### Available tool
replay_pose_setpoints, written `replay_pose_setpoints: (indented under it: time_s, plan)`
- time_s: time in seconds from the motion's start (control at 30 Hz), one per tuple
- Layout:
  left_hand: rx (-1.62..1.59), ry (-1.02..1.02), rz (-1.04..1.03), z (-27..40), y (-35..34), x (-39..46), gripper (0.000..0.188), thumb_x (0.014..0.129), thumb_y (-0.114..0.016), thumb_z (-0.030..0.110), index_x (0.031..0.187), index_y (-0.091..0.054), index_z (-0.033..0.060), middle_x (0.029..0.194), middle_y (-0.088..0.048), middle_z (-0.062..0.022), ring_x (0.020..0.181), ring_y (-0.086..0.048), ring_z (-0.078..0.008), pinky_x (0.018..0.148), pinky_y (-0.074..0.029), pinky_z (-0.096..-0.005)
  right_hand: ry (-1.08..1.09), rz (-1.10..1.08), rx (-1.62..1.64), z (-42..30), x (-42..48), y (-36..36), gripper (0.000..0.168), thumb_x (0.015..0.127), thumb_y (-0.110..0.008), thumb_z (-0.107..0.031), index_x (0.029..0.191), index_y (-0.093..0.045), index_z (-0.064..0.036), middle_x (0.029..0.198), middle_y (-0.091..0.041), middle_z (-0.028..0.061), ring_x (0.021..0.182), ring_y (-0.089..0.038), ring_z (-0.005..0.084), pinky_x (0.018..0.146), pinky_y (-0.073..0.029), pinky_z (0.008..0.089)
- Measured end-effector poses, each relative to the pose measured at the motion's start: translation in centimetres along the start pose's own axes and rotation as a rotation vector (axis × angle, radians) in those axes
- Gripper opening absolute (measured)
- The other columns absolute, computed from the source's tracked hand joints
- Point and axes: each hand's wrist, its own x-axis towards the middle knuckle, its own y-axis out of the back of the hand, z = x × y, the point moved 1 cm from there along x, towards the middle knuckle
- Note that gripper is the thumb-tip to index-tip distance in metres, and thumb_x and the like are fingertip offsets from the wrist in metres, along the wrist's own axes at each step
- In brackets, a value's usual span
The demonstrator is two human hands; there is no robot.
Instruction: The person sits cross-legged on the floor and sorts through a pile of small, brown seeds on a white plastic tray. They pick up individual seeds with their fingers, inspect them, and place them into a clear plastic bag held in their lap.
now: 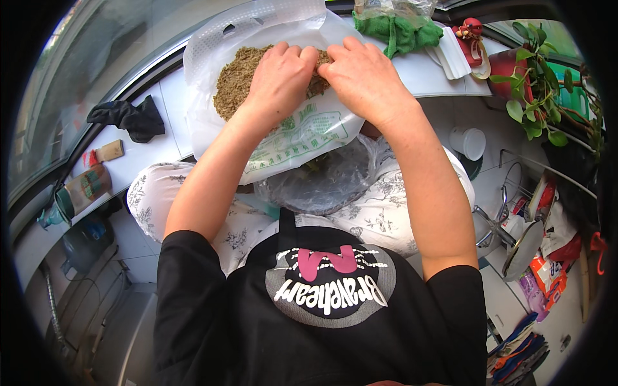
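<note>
A white plastic woven-look bag (333, 130) with green print lies spread on the white tiled ledge before me. On it sits a heap of dry, brown, crumbled plant matter (236, 79). My left hand (285, 77) is over the heap, fingers curled down into it. Close beside it, my right hand (359, 72) bends its fingers inward at the heap's right edge. The fingertips nearly meet, with brown bits showing between them; what each hand grips is hidden. Below the bag, a clear plastic bag (338, 188) with dark green contents rests between my knees.
Along the ledge are a black cloth (130, 118), a brush (108, 152), a bottle (87, 190), a green cloth (398, 31), a red figurine (470, 41) and a potted plant (526, 87). A round-seated metal stool (524, 251) and a white tub (468, 143) are to the right.
</note>
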Motion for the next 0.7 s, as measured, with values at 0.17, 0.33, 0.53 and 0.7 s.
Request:
replay_pose_setpoints:
  time_s: [0.17, 0.33, 0.53, 0.7]
  plan:
    - [-0.244, 0.148, 0.074, -0.2, 2.8, -0.6, 0.012, 0.083, -0.057, -0.007, 0.089, -0.054, 0.0033, 0.086, -0.061, -0.0150, 0.089, -0.057, -0.0363, 0.079, -0.046, -0.0427, -0.016, 0.024, 0.045, 0.0, -0.4, 0.6, 0.030, 0.083, -0.060, -0.006, 0.108, -0.074, -0.015, 0.107, -0.064, 0.0037, 0.110, -0.057, 0.0240, 0.094, -0.050, 0.0379]
    - [-0.456, 0.268, 0.071, 0.4, 5.7, -1.9, 0.013, 0.082, -0.054, -0.012, 0.087, -0.050, 0.0000, 0.077, -0.055, -0.0123, 0.072, -0.054, -0.0236, 0.067, -0.046, -0.0350, 0.011, 0.160, 0.088, 0.6, -0.6, -0.6, 0.024, 0.081, -0.062, -0.009, 0.100, -0.075, -0.016, 0.102, -0.066, 0.0031, 0.109, -0.058, 0.0245, 0.092, -0.050, 0.0399]
    - [-0.559, 0.003, -0.089, 4.8, 7.9, -5.8, 0.021, 0.071, -0.051, -0.017, 0.081, -0.050, 0.0014, 0.078, -0.054, -0.0101, 0.078, -0.053, -0.0290, 0.070, -0.044, -0.0374, 0.051, 0.143, 0.170, 0.5, -0.1, -0.6, 0.034, 0.079, -0.061, 0.000, 0.107, -0.076, -0.014, 0.099, -0.065, 0.0059, 0.106, -0.058, 0.0274, 0.091, -0.050, 0.0394]
    - [-0.373, -0.232, -0.192, 8.5, 7.8, -8.9, 0.014, 0.068, -0.060, 0.002, 0.079, -0.052, 0.0053, 0.080, -0.053, -0.0109, 0.080, -0.053, -0.0327, 0.071, -0.045, -0.0407, 0.059, 0.159, 0.231, 0.3, 1.7, -1.5, 0.021, 0.078, -0.063, -0.004, 0.095, -0.073, -0.011, 0.096, -0.064, 0.0081, 0.099, -0.061, 0.0303, 0.082, -0.052, 0.0414]
